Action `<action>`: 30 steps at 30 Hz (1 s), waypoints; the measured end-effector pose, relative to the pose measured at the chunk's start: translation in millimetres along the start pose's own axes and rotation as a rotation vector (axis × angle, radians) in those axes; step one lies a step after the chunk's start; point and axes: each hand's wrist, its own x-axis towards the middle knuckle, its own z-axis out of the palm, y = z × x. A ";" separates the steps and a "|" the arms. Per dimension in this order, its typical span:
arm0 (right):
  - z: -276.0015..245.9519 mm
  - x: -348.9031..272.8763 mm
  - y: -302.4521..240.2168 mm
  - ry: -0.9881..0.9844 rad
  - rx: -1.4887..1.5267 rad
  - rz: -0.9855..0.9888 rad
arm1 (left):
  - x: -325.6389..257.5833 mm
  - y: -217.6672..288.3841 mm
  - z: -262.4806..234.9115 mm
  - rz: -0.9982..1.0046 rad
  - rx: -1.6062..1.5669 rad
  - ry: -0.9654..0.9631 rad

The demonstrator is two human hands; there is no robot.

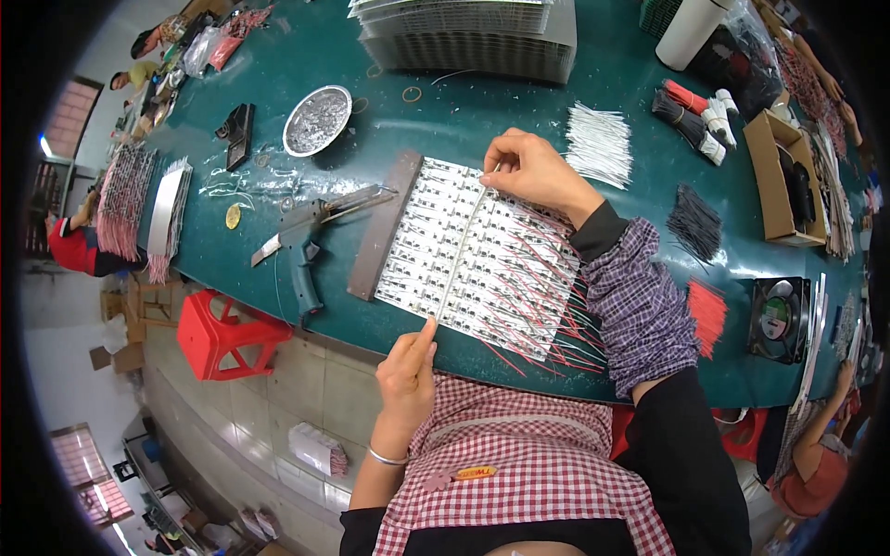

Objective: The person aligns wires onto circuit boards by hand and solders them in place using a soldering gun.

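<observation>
Pinched closed, left hand (408,372) and right hand (533,169) hold a pale strip (459,250), long axis slanting away rightward.

I find this to be an electronics assembly workshop. Evidence: before me, a long green-topped workbench (519,116) carries a panel of small circuit boards (431,218) with red leads, a teal-handled soldering gun (302,278), sorted piles of white wires (598,145), black wires (693,225) and red wires (706,317), and a black cooling fan (779,320). Further noted: a red plastic stool (221,338), tiled floor (301,389), and co-workers (814,477) along the bench.
</observation>
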 end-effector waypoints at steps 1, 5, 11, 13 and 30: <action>-0.6 0.3 -0.2 -0.009 0.013 0.005 | -0.5 1.0 0.4 -0.003 -0.006 -0.002; -6.9 3.1 7.3 -0.017 0.016 -0.003 | 0.6 4.2 4.5 0.054 0.040 -0.022; -9.5 5.5 6.8 -0.051 0.019 -0.045 | -4.3 12.6 12.1 0.127 0.175 -0.106; -13.2 6.4 7.7 -0.094 0.065 -0.031 | -2.0 17.4 9.8 0.115 0.146 -0.138; 3.3 4.4 4.7 0.106 -0.094 -0.053 | 37.4 14.5 -8.2 -0.008 0.267 -0.198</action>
